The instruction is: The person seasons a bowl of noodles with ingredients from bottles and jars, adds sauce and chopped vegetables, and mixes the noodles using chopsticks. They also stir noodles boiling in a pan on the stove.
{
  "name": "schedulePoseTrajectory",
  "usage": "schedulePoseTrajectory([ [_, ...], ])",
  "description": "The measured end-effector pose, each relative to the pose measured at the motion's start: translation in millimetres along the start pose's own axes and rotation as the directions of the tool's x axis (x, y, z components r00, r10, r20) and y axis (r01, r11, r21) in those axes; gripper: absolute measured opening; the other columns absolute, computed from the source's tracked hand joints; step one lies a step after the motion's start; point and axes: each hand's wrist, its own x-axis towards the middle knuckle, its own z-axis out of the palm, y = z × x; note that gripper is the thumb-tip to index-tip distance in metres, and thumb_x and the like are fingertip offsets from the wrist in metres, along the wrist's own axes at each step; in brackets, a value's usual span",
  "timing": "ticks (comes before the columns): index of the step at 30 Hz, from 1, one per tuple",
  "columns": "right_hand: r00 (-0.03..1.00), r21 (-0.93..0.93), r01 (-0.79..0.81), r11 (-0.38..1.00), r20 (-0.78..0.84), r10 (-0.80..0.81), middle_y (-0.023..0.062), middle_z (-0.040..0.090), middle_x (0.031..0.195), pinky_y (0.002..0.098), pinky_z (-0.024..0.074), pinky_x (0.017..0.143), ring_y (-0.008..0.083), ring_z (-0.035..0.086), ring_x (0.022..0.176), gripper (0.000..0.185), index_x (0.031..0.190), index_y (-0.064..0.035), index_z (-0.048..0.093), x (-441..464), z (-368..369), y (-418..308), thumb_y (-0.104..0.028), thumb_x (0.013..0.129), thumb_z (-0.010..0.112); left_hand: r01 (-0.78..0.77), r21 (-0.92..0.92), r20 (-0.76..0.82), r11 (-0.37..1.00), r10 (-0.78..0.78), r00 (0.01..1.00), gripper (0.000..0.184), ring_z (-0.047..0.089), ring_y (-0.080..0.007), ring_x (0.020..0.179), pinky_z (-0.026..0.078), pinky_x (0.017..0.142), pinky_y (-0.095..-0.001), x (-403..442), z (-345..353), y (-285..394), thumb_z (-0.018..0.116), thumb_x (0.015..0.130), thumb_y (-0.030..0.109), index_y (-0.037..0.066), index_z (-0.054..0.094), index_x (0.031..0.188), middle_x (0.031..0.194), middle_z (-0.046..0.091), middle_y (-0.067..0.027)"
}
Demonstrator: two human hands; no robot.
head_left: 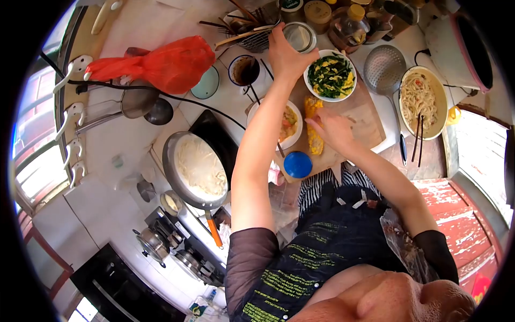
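Observation:
My left hand point(289, 56) is stretched toward the back of the counter, its fingers and thumb around a round glass jar point(300, 37) beside the utensil basket. My right hand point(333, 130) is over the wooden board point(367, 121), thumb and fingers apart, fingertips at the yellow corn point(315, 140). Behind the corn sits a white bowl of greens and egg point(331, 76). Left of the corn is a bowl of orange and green food point(289, 127), partly hidden by my left forearm. A blue round lid point(298, 165) lies near the board's front edge.
A pan of white noodles point(201, 166) stands at left, its orange handle point(213, 229) pointing forward. Noodles with chopsticks fill a pot point(424, 102) at right, beside a skimmer point(384, 70). A dark cup point(244, 70), red bag point(171, 64) and bottles point(348, 29) are farther back.

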Motion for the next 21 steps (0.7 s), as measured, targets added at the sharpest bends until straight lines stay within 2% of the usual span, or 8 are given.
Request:
schedulePoseTrajectory([
  [2,0.981,0.009,0.089,0.996,-0.176,-0.086,0.0183,0.06,0.081,0.0432,0.0486,0.057,0.0335,0.061,0.067,0.02,0.089,-0.0018,0.056,17.7,5.4,-12.4,-0.021,0.084,0.056,0.001,-0.18,0.005,0.984,0.0,1.0,0.087,0.049,-0.0313,0.107,0.043,0.088,-0.0391,-7.0,-26.0,9.0,0.08,0.051,0.028,0.001,0.038,0.122,0.116,0.048,-0.0173],
  [5,0.949,0.008,0.203,0.979,-0.249,-0.194,0.0189,0.06,0.085,0.0448,0.0485,0.059,0.0346,0.061,0.07,0.015,0.091,-0.0014,0.055,57.8,4.5,-30.5,-0.014,0.083,0.054,0.022,-0.219,-0.051,0.976,-0.034,0.998,0.086,0.052,-0.0297,0.104,0.043,0.089,-0.0361,-31.4,-73.0,20.2,0.08,0.051,0.025,-0.001,0.039,0.123,0.113,0.052,-0.0171],
  [6,0.98,-0.012,0.139,0.99,-0.142,-0.139,0.0194,0.06,0.088,0.0437,0.0496,0.063,0.0348,0.061,0.073,0.018,0.092,-0.0007,0.056,72.9,6.0,-34.4,-0.013,0.079,0.056,0.035,-0.244,-0.078,0.969,-0.055,0.995,0.086,0.054,-0.0284,0.103,0.044,0.089,-0.0351,-40.5,-88.5,23.3,0.08,0.051,0.024,-0.001,0.039,0.123,0.111,0.053,-0.017],
  [8,0.978,-0.115,0.182,0.976,-0.086,-0.193,0.0198,0.061,0.087,0.0423,0.0505,0.066,0.035,0.062,0.077,0.015,0.087,-0.0011,0.06,100.9,8.3,-38.3,-0.011,0.076,0.057,0.059,-0.275,-0.109,0.96,-0.093,0.99,0.086,0.054,-0.0265,0.102,0.044,0.089,-0.0341,-62.0,-122.5,33.1,0.08,0.052,0.023,-0.001,0.039,0.123,0.11,0.053,-0.0166],
  [11,0.993,-0.326,0.08,0.942,0.11,-0.046,0.0176,0.065,0.088,0.0377,0.0519,0.072,0.0302,0.064,0.085,0.015,0.081,-0.0029,0.067,143.1,17.2,-45.5,-0.009,0.076,0.054,0.074,-0.267,-0.207,0.961,-0.132,0.969,0.088,0.053,-0.0225,0.103,0.043,0.09,-0.033,-93.4,-162.9,28.4,0.081,0.051,0.02,-0.001,0.037,0.125,0.113,0.05,-0.0149],
  [14,0.971,-0.444,-0.06,0.894,0.18,0.155,0.0166,0.064,0.099,0.0361,0.0516,0.077,0.0294,0.063,0.093,0.02,0.092,-0.0027,0.066,161.7,37.2,-44.0,-0.008,0.08,0.051,0.124,-0.217,-0.296,0.968,-0.186,0.937,0.091,0.049,-0.0241,0.106,0.041,0.092,-0.0342,-123.9,-188.6,17.0,0.081,0.051,0.019,-0.001,0.035,0.127,0.117,0.044,-0.0149],
  [18,0.969,-0.443,-0.087,0.892,0.172,0.18,0.0186,0.063,0.102,0.0377,0.0508,0.079,0.0307,0.062,0.096,0.022,0.095,-0.0015,0.066,166.0,45.6,-40.3,-0.009,0.081,0.05,0.204,-0.206,-0.369,0.957,-0.269,0.89,0.087,0.048,-0.0243,0.106,0.04,0.092,-0.0349,-155.8,-208.7,1.3,0.08,0.052,0.017,-0.001,0.036,0.124,0.116,0.044,-0.0148],
  [21,0.974,-0.318,-0.192,0.929,0.056,0.22,0.019,0.063,0.1,0.0391,0.0501,0.08,0.032,0.061,0.095,0.022,0.093,-0.0016,0.066,173.2,40.1,-46.3,-0.014,0.08,0.053,0.233,-0.23,-0.386,0.945,-0.308,0.87,0.086,0.049,-0.0242,0.105,0.04,0.092,-0.0351,-171.5,-213.9,-10.3,0.08,0.052,0.017,0.0,0.036,0.124,0.116,0.044,-0.0146],
])
